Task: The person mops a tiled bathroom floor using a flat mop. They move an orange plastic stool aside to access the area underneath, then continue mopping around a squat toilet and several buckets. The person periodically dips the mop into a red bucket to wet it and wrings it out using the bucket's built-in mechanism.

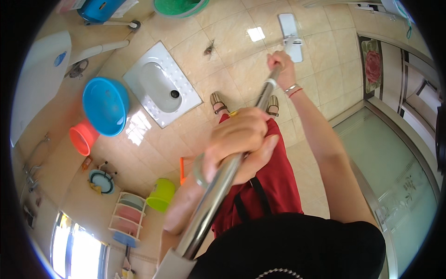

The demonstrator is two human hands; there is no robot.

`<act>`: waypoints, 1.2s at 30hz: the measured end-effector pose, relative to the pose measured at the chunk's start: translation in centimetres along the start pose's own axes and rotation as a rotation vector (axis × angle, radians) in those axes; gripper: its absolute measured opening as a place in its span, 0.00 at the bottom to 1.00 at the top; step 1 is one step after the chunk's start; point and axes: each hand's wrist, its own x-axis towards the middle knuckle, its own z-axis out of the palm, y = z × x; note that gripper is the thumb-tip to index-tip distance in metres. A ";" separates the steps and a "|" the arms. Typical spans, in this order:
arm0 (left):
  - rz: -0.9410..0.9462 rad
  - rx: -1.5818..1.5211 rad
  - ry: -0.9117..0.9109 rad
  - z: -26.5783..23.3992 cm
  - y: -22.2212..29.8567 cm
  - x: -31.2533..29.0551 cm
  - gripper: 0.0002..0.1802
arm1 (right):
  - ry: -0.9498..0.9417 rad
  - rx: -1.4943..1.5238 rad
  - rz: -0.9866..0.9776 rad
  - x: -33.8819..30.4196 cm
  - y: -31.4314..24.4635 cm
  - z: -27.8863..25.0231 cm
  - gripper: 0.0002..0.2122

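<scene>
Both my hands are wrapped round the metal pole of a flat mop (206,211), which slants from beside my body out to the floor ahead. My left hand (239,144) grips it higher up, close to me, with a bangle on that wrist. Farther down the pole, my right hand (282,69) is closed around it, arm stretched forward. The mop's pale rectangular head (287,24) lies on the tiles at the far right. A small dark clump of debris (209,48) sits on the floor to the left of the head.
A white squat toilet (186,97) is set in the floor, left of my feet. Blue (106,107) and red basins (82,137) stand by the left wall, near a lime-green bucket (160,195) and a rack (127,214). A green basin (181,8) is ahead; a glass door (390,153) is right.
</scene>
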 end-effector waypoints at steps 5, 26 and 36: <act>-0.102 0.069 0.155 -6.2 5.0 -3.4 0.18 | -0.046 0.016 -0.121 1.1 -6.5 8.0 0.12; -0.062 0.326 0.374 -9.1 14.7 -13.1 0.14 | -0.553 0.166 -0.155 -4.3 -19.5 15.9 0.04; 0.004 -0.068 0.143 2.1 3.2 -5.0 0.16 | -0.075 -0.002 0.003 -5.7 -4.2 -2.5 0.08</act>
